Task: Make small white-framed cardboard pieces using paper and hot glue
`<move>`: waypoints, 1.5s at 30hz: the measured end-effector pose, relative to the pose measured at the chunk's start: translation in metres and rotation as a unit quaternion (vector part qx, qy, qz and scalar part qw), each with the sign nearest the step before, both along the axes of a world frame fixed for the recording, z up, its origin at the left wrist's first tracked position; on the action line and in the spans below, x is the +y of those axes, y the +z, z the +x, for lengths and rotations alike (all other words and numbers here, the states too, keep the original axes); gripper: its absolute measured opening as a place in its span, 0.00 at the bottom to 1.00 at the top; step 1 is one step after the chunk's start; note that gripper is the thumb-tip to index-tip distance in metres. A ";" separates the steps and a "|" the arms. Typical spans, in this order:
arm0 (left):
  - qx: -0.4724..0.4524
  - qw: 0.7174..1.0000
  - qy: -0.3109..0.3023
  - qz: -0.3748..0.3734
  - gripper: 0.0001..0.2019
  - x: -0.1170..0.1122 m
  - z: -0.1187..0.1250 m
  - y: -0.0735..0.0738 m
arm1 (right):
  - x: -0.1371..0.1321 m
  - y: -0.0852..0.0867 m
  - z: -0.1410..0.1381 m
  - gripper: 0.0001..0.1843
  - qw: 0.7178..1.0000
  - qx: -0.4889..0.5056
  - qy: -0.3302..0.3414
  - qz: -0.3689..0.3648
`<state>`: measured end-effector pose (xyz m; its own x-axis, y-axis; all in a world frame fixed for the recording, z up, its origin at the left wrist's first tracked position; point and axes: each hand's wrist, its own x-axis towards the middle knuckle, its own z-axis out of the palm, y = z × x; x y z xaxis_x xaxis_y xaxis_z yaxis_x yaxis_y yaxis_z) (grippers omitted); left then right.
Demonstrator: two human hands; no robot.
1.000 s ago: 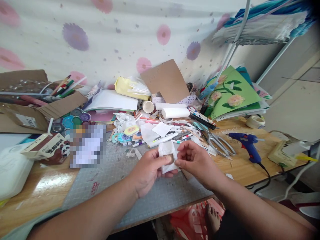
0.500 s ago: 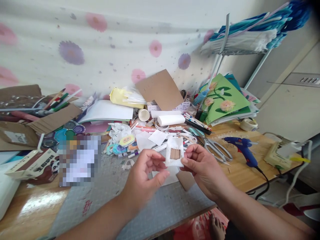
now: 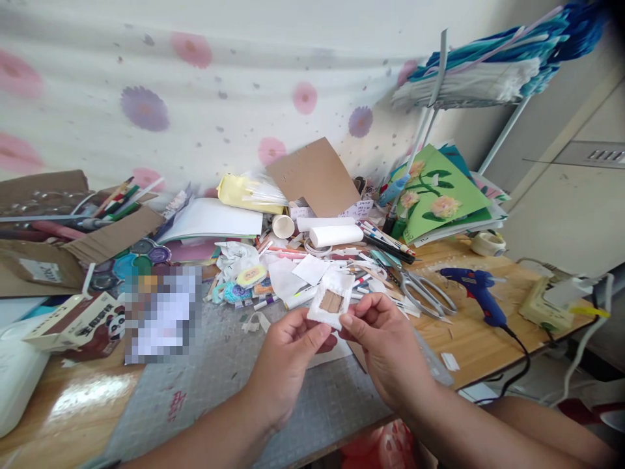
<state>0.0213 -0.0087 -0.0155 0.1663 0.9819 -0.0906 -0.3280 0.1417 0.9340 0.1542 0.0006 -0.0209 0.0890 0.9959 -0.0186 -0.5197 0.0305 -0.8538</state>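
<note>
A small cardboard piece edged in white paper (image 3: 332,301) is held up between both hands, tilted, its brown middle showing. My left hand (image 3: 293,355) pinches its lower left corner between thumb and fingers. On its lower right edge, my right hand (image 3: 378,332) grips it the same way. Below the piece, a white sheet (image 3: 332,355) lies on the grey cutting mat (image 3: 219,404), partly covered by my hands. Scissors (image 3: 427,293) rest to the right of the piece.
A blue glue gun (image 3: 476,290) lies at right by a power strip (image 3: 544,303). Markers, paper scraps and a white roll (image 3: 336,235) are heaped behind the hands. At left stand a cardboard box (image 3: 39,267) of pens and a milk carton (image 3: 75,326).
My left hand has closed from an open, spread pose onto the piece's lower left corner. The piece has tilted clockwise and shifted slightly left, still in my right hand.
</note>
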 end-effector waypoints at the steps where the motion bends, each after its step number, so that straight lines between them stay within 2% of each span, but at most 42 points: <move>1: -0.004 1.000 0.007 -0.002 0.09 0.000 0.000 0.000 | 0.000 -0.001 -0.001 0.18 1.000 0.001 0.002 0.004; 8: -0.023 0.999 0.023 0.005 0.05 0.000 -0.003 -0.004 | -0.007 -0.004 -0.009 0.17 1.000 -0.003 -0.002 0.026; 11: -0.030 0.999 0.041 0.001 0.04 0.003 -0.004 -0.004 | -0.010 -0.006 -0.006 0.18 0.998 0.000 0.057 0.004; 14: -0.003 0.997 0.075 -0.019 0.06 0.008 -0.006 -0.002 | -0.006 -0.010 0.005 0.19 0.994 -0.024 0.099 -0.034; 18: 0.041 0.996 0.076 -0.021 0.07 0.013 -0.010 -0.001 | 0.007 -0.010 0.033 0.18 0.997 -0.047 0.049 -0.035; 21: 0.057 0.996 0.062 -0.021 0.08 0.015 -0.011 -0.002 | 0.012 -0.003 0.054 0.16 0.996 -0.055 0.061 -0.019; 24: 0.035 0.997 0.069 -0.031 0.08 0.016 -0.012 -0.004 | 0.008 0.006 0.066 0.13 0.993 -0.036 0.116 0.004; 27: -0.031 0.995 0.067 -0.067 0.06 0.017 -0.011 -0.005 | 0.002 0.010 0.068 0.12 0.989 -0.015 0.147 0.011; 32: -0.183 0.971 0.032 -0.149 0.05 0.011 -0.008 -0.002 | -0.007 0.005 0.055 0.06 0.980 -0.083 0.178 0.017; 36: -0.270 0.951 0.002 -0.149 0.05 0.004 -0.006 0.004 | -0.015 0.004 0.031 0.04 0.967 -0.122 0.218 0.049; 41: -0.275 0.947 -0.073 -0.146 0.17 0.001 -0.007 0.009 | -0.018 0.007 -0.005 0.05 0.977 -0.091 0.186 0.044; 45: -0.290 0.944 -0.044 -0.151 0.13 0.000 -0.005 0.008 | -0.016 0.007 -0.023 0.05 0.985 -0.044 0.164 0.040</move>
